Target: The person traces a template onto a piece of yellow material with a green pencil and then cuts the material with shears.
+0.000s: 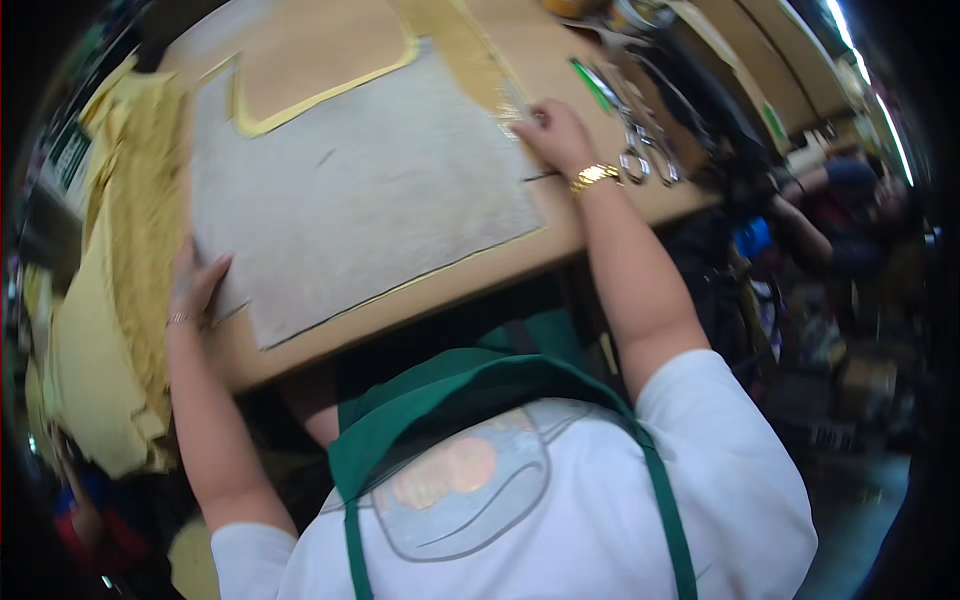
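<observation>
Both my hands lie flat — left hand (pixel 195 285), right hand (pixel 552 132) — open on the grey felt sheet (pixel 360 190) spread across the wooden worktable (pixel 610 205); even pressure should keep its edges square.

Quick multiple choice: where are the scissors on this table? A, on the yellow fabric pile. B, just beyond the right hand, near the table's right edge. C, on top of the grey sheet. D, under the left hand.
B: the scissors lie on bare table past the right hand, clear of the grey sheet.
</observation>
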### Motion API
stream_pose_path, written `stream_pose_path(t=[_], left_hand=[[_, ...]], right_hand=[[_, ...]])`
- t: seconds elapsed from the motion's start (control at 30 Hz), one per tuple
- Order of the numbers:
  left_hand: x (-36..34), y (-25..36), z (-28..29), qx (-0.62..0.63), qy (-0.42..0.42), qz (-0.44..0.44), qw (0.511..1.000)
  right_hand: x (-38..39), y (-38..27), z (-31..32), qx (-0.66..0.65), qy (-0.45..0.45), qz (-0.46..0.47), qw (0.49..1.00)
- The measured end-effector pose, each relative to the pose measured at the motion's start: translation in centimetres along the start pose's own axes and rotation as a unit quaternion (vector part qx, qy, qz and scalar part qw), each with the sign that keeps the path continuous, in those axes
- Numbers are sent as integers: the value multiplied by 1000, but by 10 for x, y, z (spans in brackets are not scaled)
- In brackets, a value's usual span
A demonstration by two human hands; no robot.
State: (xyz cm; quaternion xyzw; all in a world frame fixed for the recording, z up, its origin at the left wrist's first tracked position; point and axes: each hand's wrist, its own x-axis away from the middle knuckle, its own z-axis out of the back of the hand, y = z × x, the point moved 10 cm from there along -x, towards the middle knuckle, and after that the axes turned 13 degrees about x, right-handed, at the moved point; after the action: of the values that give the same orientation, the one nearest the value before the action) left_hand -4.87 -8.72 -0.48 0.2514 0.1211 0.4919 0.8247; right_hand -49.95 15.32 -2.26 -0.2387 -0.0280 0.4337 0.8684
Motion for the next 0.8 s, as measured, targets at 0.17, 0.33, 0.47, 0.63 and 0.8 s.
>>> stream_pose_path(t=[0.17,0.33,0.47,0.63,0.8], left_hand=[[7,12,-27,157,25,-26,987],[9,17,-23,99,-2,-8,995],[9,17,-17,10,38,0,999],[14,15,-19,57,17,64,996],[12,22,-19,36,7,45,998]], right_hand=[[10,24,46,49,42,-7,998],[17,27,41,54,43,-14,998],[16,24,45,53,61,-4,997],[16,23,41,23,68,-1,997],[15,23,43,32,76,15,996]])
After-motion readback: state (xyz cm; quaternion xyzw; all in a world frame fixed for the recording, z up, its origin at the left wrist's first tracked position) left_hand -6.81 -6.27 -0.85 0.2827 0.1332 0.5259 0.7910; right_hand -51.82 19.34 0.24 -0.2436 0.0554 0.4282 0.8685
